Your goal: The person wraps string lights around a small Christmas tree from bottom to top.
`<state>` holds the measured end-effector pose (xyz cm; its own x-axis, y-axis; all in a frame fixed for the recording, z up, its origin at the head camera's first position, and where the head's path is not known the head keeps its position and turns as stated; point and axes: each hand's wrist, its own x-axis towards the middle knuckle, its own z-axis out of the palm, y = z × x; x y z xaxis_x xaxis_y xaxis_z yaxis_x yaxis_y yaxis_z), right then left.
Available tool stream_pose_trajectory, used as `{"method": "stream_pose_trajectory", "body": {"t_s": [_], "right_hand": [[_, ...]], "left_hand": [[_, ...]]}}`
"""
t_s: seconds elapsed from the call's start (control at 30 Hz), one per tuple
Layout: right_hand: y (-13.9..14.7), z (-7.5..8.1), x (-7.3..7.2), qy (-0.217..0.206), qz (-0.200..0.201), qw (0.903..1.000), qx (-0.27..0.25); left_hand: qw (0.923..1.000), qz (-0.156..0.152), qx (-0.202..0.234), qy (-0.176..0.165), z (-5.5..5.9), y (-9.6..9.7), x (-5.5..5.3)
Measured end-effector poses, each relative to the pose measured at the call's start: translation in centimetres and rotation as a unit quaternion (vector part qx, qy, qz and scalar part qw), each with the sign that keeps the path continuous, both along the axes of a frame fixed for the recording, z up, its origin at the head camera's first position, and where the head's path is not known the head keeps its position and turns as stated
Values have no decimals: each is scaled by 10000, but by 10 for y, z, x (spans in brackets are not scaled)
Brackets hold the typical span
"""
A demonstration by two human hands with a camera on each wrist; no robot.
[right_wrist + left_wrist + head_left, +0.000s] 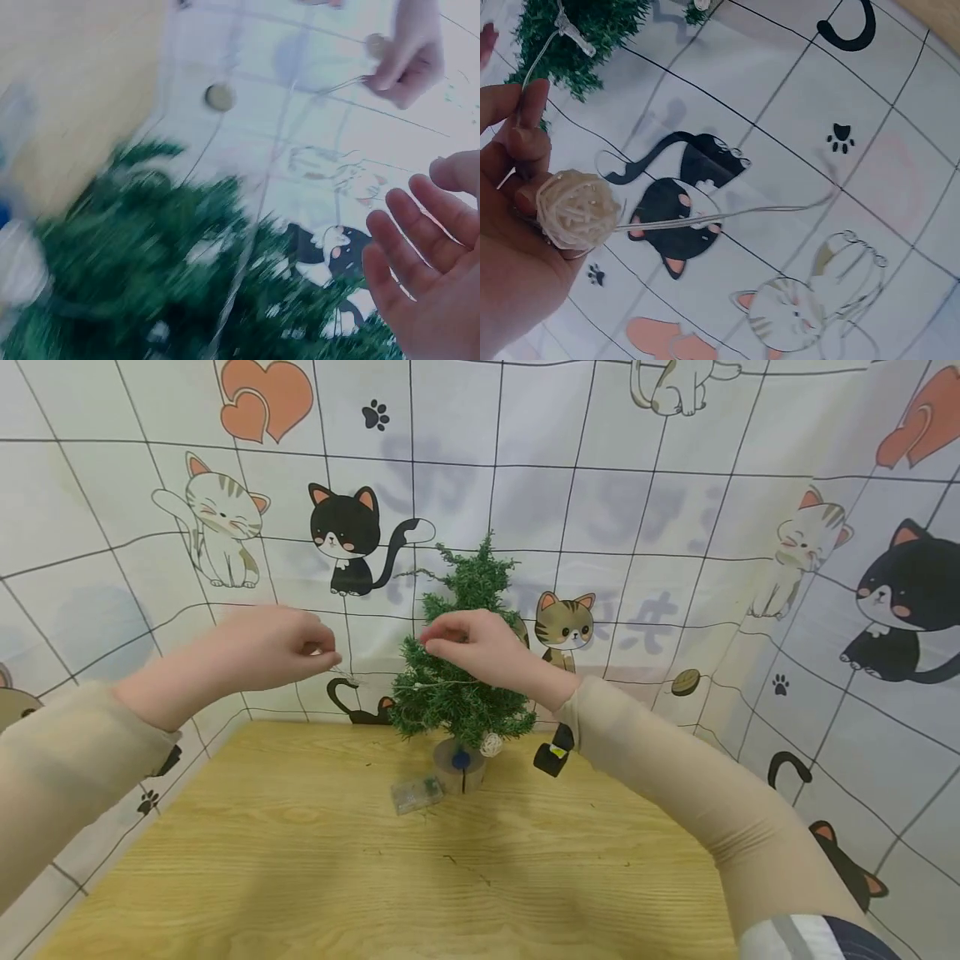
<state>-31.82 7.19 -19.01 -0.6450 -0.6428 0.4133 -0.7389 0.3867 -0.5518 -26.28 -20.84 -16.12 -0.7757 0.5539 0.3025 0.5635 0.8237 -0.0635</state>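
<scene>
My left hand (279, 647) is raised to the left of a small green artificial tree (468, 702). Thumb and fingers pinch a thin string-light wire (727, 215), which in the left wrist view runs up toward the branches and also trails off to the right. A white woven ball (579, 210) on that string lies against the palm. In front of the upper branches is my right hand (483, 647). Its fingers (420, 247) are loosely bent and apart, with nothing between them in the right wrist view. Another white ball (491, 744) hangs low on the tree.
The tree's round base (450, 781), with a blue part on it, stands at the back of the wooden table (360, 877). A clear plastic box (417, 795) lies beside it. To the right is a small black object (551, 759). Cat-printed cloth (622, 510) hangs behind.
</scene>
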Motion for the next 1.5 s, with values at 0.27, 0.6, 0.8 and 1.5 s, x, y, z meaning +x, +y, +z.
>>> {"method": "stream_pose_trajectory", "body": {"t_s": [0.27, 0.6, 0.8, 1.5], "right_hand": [[-33, 27, -11, -3210, 1049, 9410, -193], [-61, 38, -8, -4547, 1470, 8743, -847], [-65, 50, -10, -4434, 1564, 8705, -1453], [-66, 78, -9, -4477, 1760, 8588, -1763]], "left_hand": [[9833, -1381, -756, 912, 0, 47, 9], [9513, -2025, -1471, 1801, 10, 77, 13], [9349, -1942, -1852, 2321, 15, 77, 16], [9170, -1805, -2359, 2663, 27, 79, 18]]}}
